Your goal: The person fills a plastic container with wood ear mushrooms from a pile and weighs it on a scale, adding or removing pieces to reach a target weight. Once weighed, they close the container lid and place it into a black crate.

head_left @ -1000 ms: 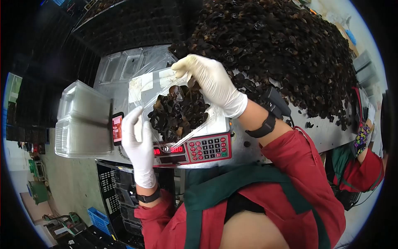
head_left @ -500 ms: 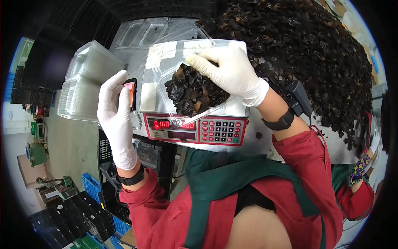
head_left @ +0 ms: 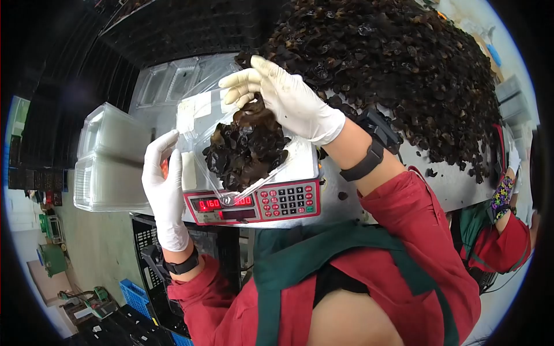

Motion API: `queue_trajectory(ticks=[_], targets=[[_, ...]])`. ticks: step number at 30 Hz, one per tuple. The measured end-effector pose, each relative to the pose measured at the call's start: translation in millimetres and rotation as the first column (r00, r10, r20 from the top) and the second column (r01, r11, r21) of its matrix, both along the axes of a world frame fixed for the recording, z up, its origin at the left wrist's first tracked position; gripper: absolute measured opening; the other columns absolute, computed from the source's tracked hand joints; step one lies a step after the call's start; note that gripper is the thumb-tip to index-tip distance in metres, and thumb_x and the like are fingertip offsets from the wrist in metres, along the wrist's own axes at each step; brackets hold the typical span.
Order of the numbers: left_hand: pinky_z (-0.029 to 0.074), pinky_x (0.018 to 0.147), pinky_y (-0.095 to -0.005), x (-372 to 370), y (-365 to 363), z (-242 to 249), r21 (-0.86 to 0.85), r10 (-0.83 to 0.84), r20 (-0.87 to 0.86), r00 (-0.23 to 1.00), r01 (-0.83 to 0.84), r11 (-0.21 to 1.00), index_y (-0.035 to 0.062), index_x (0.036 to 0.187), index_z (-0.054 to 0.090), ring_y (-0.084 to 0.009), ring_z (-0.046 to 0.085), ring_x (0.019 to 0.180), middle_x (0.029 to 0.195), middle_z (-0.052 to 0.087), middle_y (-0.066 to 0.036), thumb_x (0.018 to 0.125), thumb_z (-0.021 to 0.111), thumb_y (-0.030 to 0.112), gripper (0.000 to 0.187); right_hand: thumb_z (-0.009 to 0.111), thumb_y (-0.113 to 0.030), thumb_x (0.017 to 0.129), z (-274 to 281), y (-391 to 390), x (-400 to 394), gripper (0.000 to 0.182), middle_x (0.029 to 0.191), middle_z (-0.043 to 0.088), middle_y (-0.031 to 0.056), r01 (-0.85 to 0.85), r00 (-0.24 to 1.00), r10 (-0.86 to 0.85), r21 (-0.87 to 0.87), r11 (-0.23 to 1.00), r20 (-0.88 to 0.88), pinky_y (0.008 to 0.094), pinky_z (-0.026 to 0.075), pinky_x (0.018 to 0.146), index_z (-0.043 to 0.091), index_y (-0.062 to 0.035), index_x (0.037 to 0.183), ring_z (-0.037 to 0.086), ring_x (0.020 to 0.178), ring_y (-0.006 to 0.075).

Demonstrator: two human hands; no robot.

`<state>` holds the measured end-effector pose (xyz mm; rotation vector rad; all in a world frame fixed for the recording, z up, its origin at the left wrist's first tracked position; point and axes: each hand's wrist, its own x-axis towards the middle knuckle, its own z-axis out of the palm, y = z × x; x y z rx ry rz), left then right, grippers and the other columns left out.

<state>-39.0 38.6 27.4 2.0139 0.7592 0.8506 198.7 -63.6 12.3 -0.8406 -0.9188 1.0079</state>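
Note:
Dark wood ear mushrooms (head_left: 245, 150) are heaped in a clear plastic tray (head_left: 234, 199) on the electronic scale (head_left: 291, 199). The red display appears to read 0.160. My gloved right hand (head_left: 294, 106) hovers at the upper right of the heap, fingers stretched out and apart. Some mushroom lies just under its palm and fingers; I cannot make out a grip on it. At the scale's left edge, my gloved left hand (head_left: 164, 187) is raised with thumb and fingers apart, holding nothing. It largely covers a phone behind it.
A large pile of wood ear mushrooms (head_left: 398, 81) spreads over the metal table at the back right. Stacks of clear plastic trays (head_left: 109, 155) stand at the left, with more trays (head_left: 170, 81) behind the scale. Another person's gloved hand (head_left: 512, 158) shows at the far right.
My right hand has lifted from the heap and its fingers have spread. The view has shifted, so the scale sits lower and further left. My left hand stays open by the scale.

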Motion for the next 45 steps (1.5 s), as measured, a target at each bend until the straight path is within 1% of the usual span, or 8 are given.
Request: queue_trajectory(ticks=[6,17,22,25,29,35,39,45], targets=[[0.043,0.102,-0.0299,3,8,1,0.007,0.000,-0.064,0.998,0.000,1.000,-0.0021,0.124,0.060,-0.0172,0.058,0.116,0.122,0.064,-0.010,0.097,0.054,-0.001,0.029,0.051,0.007,0.079,-4,-8,6,0.047,0.119,0.064,0.0111,-0.003,1.000,0.001,-0.076,0.997,-0.026,0.0285,0.045,0.099,0.058,0.0016,0.125,0.058,0.113,0.0174],[0.049,0.093,-0.0291,10,83,-15,0.039,0.021,-0.156,0.988,-0.015,0.999,0.0027,0.123,0.064,-0.0142,0.064,0.104,0.113,0.069,-0.008,0.093,0.062,0.008,0.030,0.050,0.002,0.089,-30,-111,45,0.035,0.114,0.067,0.0114,0.241,0.910,-0.313,-0.268,0.933,-0.270,0.0273,0.049,0.088,0.058,0.0037,0.123,0.061,0.100,0.0146],[0.052,0.089,-0.0323,41,102,-28,0.066,0.112,-0.418,0.901,-0.093,0.993,0.0037,0.133,0.056,-0.0237,0.069,0.096,0.106,0.070,-0.020,0.092,0.064,0.034,0.052,0.051,-0.005,0.091,-6,-130,-3,0.025,0.093,0.070,0.0059,0.188,0.982,-0.171,-0.411,0.892,0.077,0.0200,0.042,0.060,0.067,0.0026,0.110,0.054,0.070,0.0054],[0.052,0.090,-0.0377,54,109,-34,0.175,0.157,-0.579,0.800,-0.066,0.982,0.0055,0.140,0.049,-0.0332,0.069,0.099,0.105,0.070,-0.023,0.090,0.063,0.045,0.065,0.061,-0.002,0.085,0,-113,-53,0.021,0.101,0.070,0.0088,0.163,0.818,-0.073,-0.107,0.981,0.571,0.0304,0.052,0.083,0.070,-0.0032,0.104,0.067,0.090,0.0216],[0.052,0.087,-0.0402,59,110,-50,0.297,0.235,-0.597,0.767,-0.061,0.953,0.0052,0.144,0.044,-0.0360,0.069,0.094,0.100,0.071,-0.022,0.085,0.067,0.045,0.075,0.067,-0.007,0.080,3,-97,-77,0.036,0.117,0.068,0.0111,0.219,0.250,-0.236,0.183,0.959,0.939,0.0336,0.052,0.075,0.067,-0.0058,0.117,0.067,0.081,0.0253],[0.051,0.083,-0.0260,36,32,-7,0.072,0.071,0.216,0.974,-0.088,0.994,-0.0001,0.145,0.042,-0.0108,0.061,0.091,0.104,0.064,-0.006,0.093,0.059,-0.003,0.055,0.066,-0.010,0.082,-20,-99,-80,0.037,0.119,0.066,0.0131,0.253,0.068,-0.244,0.220,0.942,0.967,0.0369,0.052,0.074,0.064,0.0003,0.117,0.067,0.080,0.0241],[0.044,0.102,-0.0430,-10,-44,13,0.555,-0.111,-0.112,0.987,0.155,0.817,0.0029,0.112,0.069,-0.0341,0.059,0.112,0.118,0.064,-0.015,0.065,0.052,-0.013,0.052,0.063,-0.003,0.081,-18,-106,-70,0.033,0.119,0.068,0.0159,0.210,0.422,-0.179,0.097,0.973,0.889,0.0349,0.056,0.073,0.068,-0.0063,0.114,0.070,0.084,0.0285],[0.039,0.107,-0.0470,-30,-90,-28,0.373,-0.123,-0.247,0.961,0.212,0.903,0.0057,0.115,0.070,-0.0360,0.052,0.126,0.123,0.062,-0.015,0.073,0.058,-0.009,0.046,0.055,0.000,0.087,-33,-141,-14,0.022,0.083,0.069,0.0066,0.554,0.719,-0.439,-0.065,0.830,0.538,0.0260,0.050,0.067,0.068,-0.0004,0.105,0.061,0.074,0.0084]])
